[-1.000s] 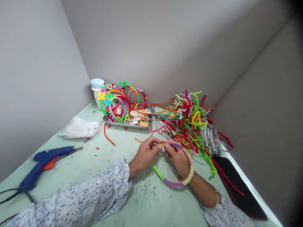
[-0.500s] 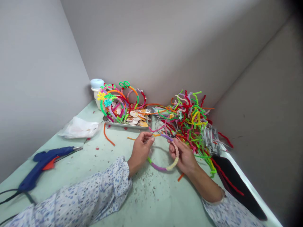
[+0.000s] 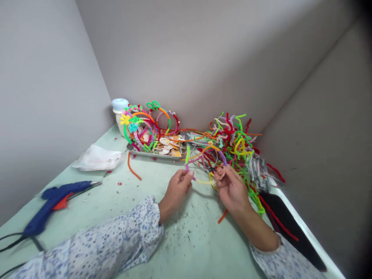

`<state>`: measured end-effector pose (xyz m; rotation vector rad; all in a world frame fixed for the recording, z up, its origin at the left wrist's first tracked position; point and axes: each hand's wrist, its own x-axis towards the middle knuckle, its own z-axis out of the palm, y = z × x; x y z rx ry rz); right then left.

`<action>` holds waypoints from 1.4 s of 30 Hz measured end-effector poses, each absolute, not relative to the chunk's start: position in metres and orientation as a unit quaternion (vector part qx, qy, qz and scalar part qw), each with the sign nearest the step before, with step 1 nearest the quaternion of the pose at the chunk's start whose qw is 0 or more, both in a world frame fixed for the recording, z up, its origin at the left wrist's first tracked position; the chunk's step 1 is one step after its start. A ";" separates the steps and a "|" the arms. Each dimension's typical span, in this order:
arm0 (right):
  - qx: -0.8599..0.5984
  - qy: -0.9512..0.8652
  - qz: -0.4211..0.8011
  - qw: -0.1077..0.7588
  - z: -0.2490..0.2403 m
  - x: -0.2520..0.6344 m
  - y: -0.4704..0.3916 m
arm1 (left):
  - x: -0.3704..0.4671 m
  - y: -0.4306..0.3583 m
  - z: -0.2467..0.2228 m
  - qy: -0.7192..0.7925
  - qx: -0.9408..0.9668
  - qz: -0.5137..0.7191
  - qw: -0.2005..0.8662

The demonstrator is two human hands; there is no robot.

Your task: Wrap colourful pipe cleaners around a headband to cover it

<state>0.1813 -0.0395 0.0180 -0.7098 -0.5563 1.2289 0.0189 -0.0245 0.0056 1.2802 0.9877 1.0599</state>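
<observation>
A ring wrapped in coloured fuzzy stems (image 3: 206, 182) hangs between my two hands above the table. My left hand (image 3: 178, 188) pinches its purple part on the left side, just under a bright green section. On the right, my right hand (image 3: 232, 186) has its fingers closed round the pink part, below a purple section. The ring's far side is orange and overlaps the heap of fuzzy stems (image 3: 232, 143) behind it. Finished-looking coloured rings (image 3: 142, 128) stand on a metal tray (image 3: 157, 155) of small flat pieces.
A blue glue gun (image 3: 52, 201) with cables lies at the left. Behind it are a white plastic bag (image 3: 99, 158) and a lidded white container (image 3: 120, 112). An orange stem (image 3: 133, 166) lies mid-table. A black flat object (image 3: 290, 228) sits along the right edge.
The ring has turned in my hands, its green end now pointing up at the left. My left hand has shifted from the orange part to the purple one, and both hands have moved slightly right.
</observation>
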 end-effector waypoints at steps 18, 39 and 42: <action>-0.404 -0.328 0.547 0.656 0.005 0.180 -0.038 | 0.018 -0.024 -0.001 0.436 0.561 0.429 0.558; -0.401 -0.316 0.622 0.593 0.020 0.189 -0.039 | 0.005 0.002 0.016 0.410 0.483 0.544 0.551; -0.401 -0.314 0.659 0.553 0.017 0.188 -0.040 | 0.004 0.001 0.019 0.418 0.546 0.551 0.473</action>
